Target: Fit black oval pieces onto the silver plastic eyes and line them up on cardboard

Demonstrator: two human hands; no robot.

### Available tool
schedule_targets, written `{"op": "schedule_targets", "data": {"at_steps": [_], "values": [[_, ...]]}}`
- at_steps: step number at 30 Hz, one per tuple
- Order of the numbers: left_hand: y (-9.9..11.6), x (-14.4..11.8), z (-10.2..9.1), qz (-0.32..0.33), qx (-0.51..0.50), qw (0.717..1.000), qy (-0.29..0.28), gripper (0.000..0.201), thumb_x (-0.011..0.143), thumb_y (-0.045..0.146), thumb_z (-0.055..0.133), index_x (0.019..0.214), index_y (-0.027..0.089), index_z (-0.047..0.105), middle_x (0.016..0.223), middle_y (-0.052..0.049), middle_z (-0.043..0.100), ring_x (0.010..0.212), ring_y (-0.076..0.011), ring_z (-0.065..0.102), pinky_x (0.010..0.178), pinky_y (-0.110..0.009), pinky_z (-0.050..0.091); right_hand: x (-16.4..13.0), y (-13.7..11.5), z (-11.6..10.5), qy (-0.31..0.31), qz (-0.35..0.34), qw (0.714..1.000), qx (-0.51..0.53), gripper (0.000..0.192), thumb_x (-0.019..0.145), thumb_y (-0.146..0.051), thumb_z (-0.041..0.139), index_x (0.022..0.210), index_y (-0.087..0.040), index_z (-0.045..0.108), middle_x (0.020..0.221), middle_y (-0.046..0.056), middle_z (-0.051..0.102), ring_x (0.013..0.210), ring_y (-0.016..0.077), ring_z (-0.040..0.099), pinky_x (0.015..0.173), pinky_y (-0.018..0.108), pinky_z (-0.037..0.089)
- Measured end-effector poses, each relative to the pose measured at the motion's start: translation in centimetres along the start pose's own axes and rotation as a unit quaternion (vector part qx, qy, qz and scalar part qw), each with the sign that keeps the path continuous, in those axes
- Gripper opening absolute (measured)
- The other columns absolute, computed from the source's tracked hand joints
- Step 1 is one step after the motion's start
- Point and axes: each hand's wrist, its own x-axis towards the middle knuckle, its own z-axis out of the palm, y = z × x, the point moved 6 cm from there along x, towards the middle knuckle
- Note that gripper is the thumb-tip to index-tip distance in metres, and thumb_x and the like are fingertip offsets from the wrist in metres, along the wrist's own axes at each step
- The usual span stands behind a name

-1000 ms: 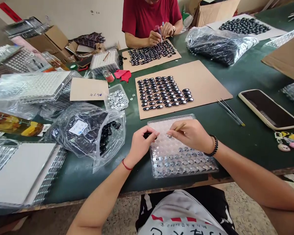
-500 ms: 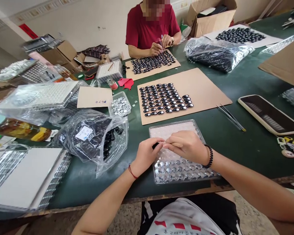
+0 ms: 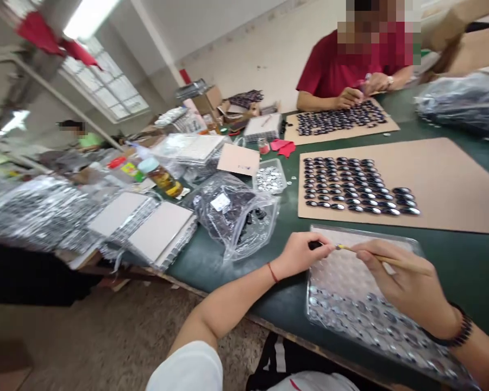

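My left hand [image 3: 299,254] pinches a small black oval stone [image 3: 314,245] between thumb and fingers at the near left corner of a clear plastic blister tray [image 3: 352,274]. My right hand [image 3: 407,285] grips a thin wooden stick [image 3: 385,259] whose tip touches the stone. Both hands hover over the tray, whose near rows hold small shiny metal pieces [image 3: 375,315]. Beyond the tray lies a brown cardboard sheet [image 3: 448,179] carrying rows of black oval stones [image 3: 356,184].
An open plastic bag of black stones [image 3: 234,214] and a small clear tub of metal pieces [image 3: 269,178] lie to the left. Stacked trays [image 3: 146,228] crowd the table's left end. A person in a red shirt [image 3: 334,70] works over another cardboard sheet [image 3: 342,120] opposite.
The view has swung to the left and up, showing the room's left side. My hands stay together over the tray, and the stick now shows fully, tip against the stone.
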Motion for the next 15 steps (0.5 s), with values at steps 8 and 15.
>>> {"op": "schedule_targets", "data": {"at_steps": [8, 15], "values": [[-1.7, 0.1, -0.1, -0.088, -0.173, 0.98, 0.047, 0.033, 0.069, 0.041, 0.058, 0.085, 0.013, 0.066, 0.072, -0.004, 0.061, 0.052, -0.0079, 0.048, 0.052, -0.021, 0.041, -0.3, 3.6, -1.2, 0.052, 0.178, 0.979, -0.089, 0.031, 0.083, -0.051, 0.038, 0.076, -0.027, 0.057, 0.062, 0.003, 0.059, 0.055, 0.0215, 0.057, 0.045, 0.032, 0.041], [-1.4, -0.5, 1.3, -0.084, -0.181, 0.98, -0.004, 0.04, 0.068, 0.046, 0.058, 0.089, 0.014, 0.068, 0.056, 0.0, 0.052, 0.05, -0.008, 0.043, 0.048, -0.021, 0.034, -0.3, 3.5, -0.5, 0.023, 0.241, 0.967, 0.077, 0.029, 0.081, -0.049, 0.046, 0.067, -0.027, 0.058, 0.065, 0.003, 0.061, 0.069, 0.0216, 0.06, 0.057, 0.031, 0.047]]}}
